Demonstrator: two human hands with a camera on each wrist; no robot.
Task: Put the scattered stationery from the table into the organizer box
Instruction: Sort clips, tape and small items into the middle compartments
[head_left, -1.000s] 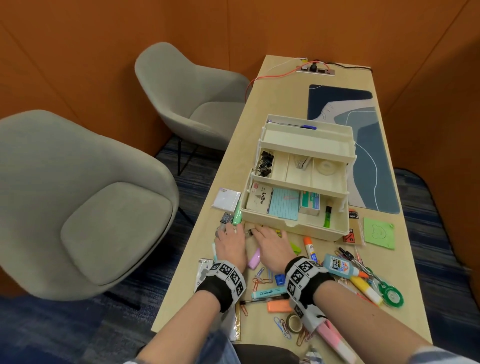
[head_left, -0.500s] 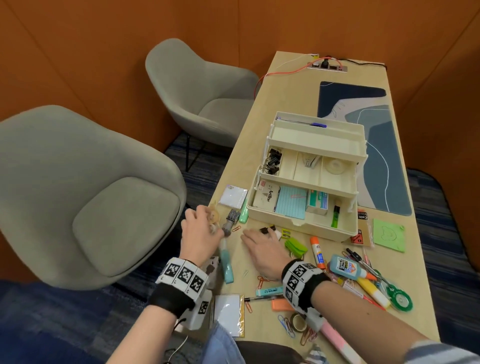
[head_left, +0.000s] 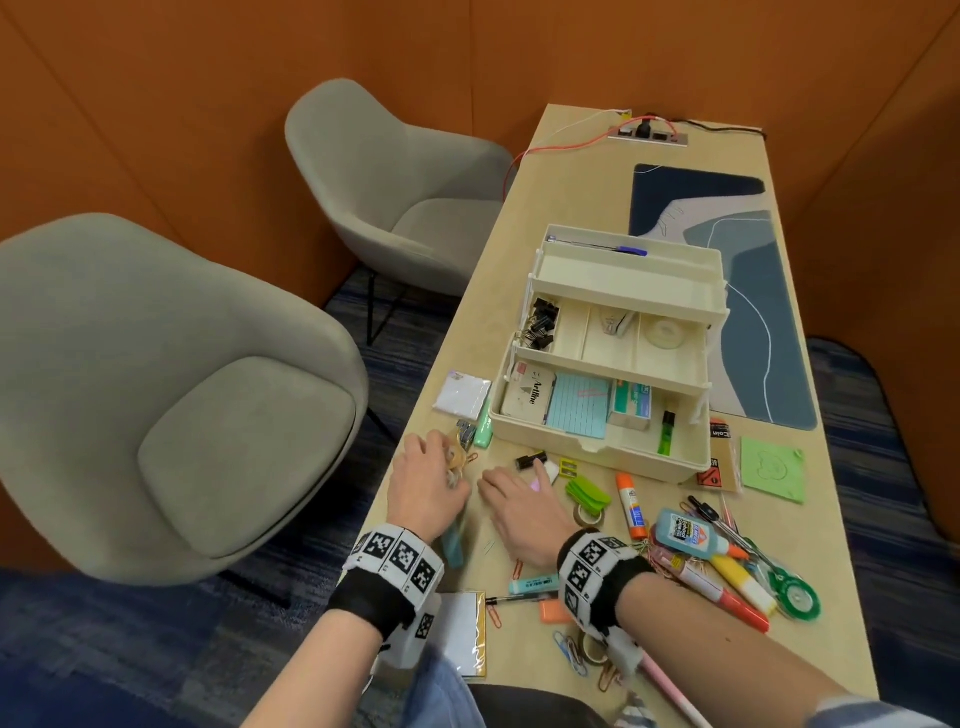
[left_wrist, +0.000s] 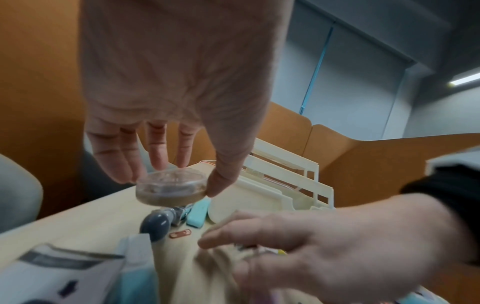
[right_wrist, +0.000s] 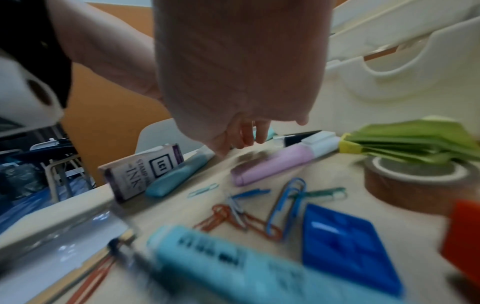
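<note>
Where the orange partition walls meet, a narrow wooden table (head_left: 524, 218) stands with two grey armchairs (head_left: 171, 395) to the left of the organizer box (head_left: 613, 364). That box sits open at mid-table, its tiers stepped back; beyond it lie a blue desk mat (head_left: 753, 312) and a power strip (head_left: 649, 136).

Both wrist views are motion-blurred. What the right hand (head_left: 524, 512) touches cannot be made out: its fingers point down toward the table just in front of the box, curled loosely, apparently holding nothing, beside a pink highlighter (right_wrist: 272, 164).

Left of the box's front corner, the left hand (head_left: 426, 488) pinches a small clear round case (left_wrist: 171, 189) between thumb and fingertips, above the table.

Loose stationery crowds the near side of the box: glue bottle (head_left: 691, 535), glue stick (head_left: 629, 504), green sticky tabs (head_left: 587, 493), paper clips (right_wrist: 259, 214), tape roll (right_wrist: 413, 185), green note (head_left: 771, 467).
</note>
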